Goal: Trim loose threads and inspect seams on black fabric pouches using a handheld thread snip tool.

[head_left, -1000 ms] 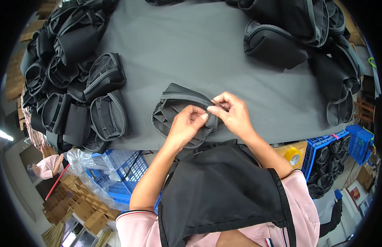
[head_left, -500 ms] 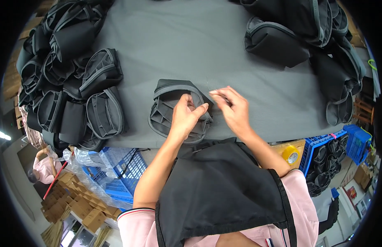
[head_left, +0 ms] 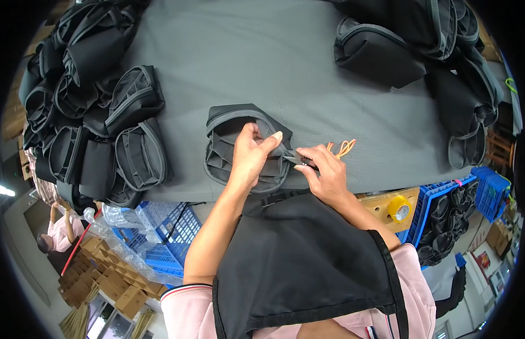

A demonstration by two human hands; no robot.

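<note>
In the head view I see the left hand [head_left: 248,158] pressing down on the black pouch [head_left: 242,144], which lies on the grey tabletop [head_left: 262,62] near its front edge, probably to keep it flat. The right hand [head_left: 327,169] pinches a small dark tool [head_left: 296,160] at the pouch edge; I cannot make out its tip. Orange loops [head_left: 342,148] lie just beside the right hand.

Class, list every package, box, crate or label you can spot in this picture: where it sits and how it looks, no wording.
Cardboard boxes: lower left on the floor, brown, stacked.
Blue crate: under the table's near edge, plastic lattice.
Blue crates: right, below the table, holding dark pouches.
Clear plastic bag: beside the left crate, crumpled.
No readable labels or screens.
</note>
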